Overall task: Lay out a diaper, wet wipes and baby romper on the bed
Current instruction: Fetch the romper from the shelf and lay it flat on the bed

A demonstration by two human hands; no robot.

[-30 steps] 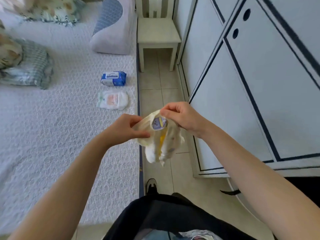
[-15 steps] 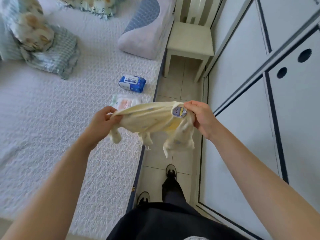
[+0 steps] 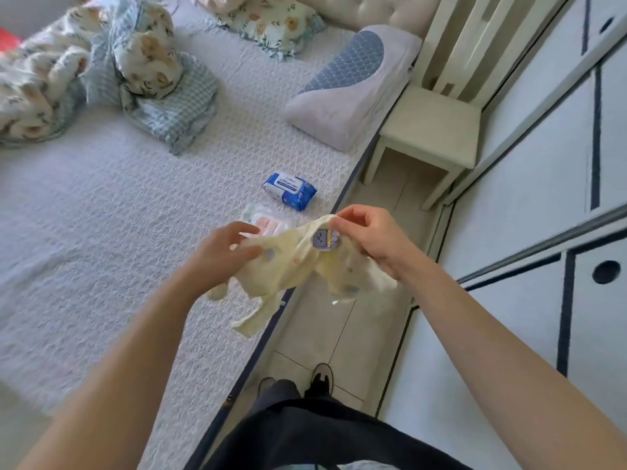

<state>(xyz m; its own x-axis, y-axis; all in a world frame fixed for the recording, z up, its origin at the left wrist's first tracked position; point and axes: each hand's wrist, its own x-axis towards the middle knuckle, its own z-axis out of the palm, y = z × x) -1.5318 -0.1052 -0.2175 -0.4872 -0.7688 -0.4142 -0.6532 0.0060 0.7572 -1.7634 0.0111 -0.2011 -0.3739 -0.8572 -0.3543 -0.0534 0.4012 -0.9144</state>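
Baby romper (image 3: pixel 298 266) held in air over right edge of bed (image 3: pixel 101 232), bunched, legs dangling. Right hand (image 3: pixel 369 239) pinches collar; left hand (image 3: pixel 224 256) closes on other end.

Risk: set down crumpled, or slipping off edge to floor; could cover diaper (image 3: pixel 261 220), wet wipes (image 3: pixel 290 189) just beyond.

Versus half second back: romper less stretched, hands closer.

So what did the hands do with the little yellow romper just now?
Both hands, left hand and right hand, shook the bunched romper open and carried it from over the floor toward the bed. Wet wipes and diaper stayed put.
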